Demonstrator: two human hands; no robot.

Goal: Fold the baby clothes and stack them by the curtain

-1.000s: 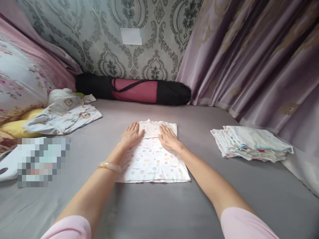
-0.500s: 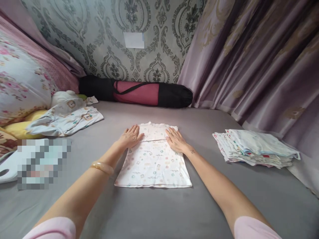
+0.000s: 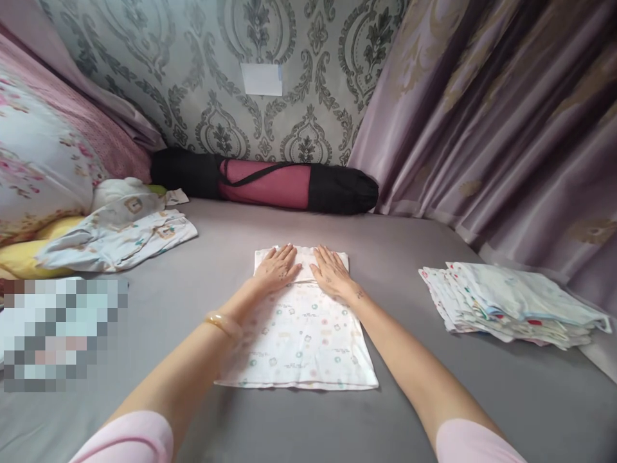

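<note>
A white printed baby shirt (image 3: 303, 341) lies flat on the grey bed sheet, its far end folded over toward me into a band. On the left part of that band rests my left hand (image 3: 278, 267), palm down with fingers stretched out. My right hand (image 3: 332, 270) presses flat on the right part, its fingers also extended. Neither hand grips the cloth. A pale bangle (image 3: 224, 323) circles my left wrist.
Folded clothes are stacked in a pile (image 3: 515, 305) at right. Crumpled printed clothing (image 3: 120, 235) lies at left beside a floral pillow (image 3: 41, 161). A black and maroon rolled bag (image 3: 265, 183) lies against the wall. A blurred item (image 3: 62, 334) sits at near left.
Both hands have slid inward over the folded band, the left one moving right from the shirt's edge. The view has shifted slightly, with the shirt appearing lower and larger.
</note>
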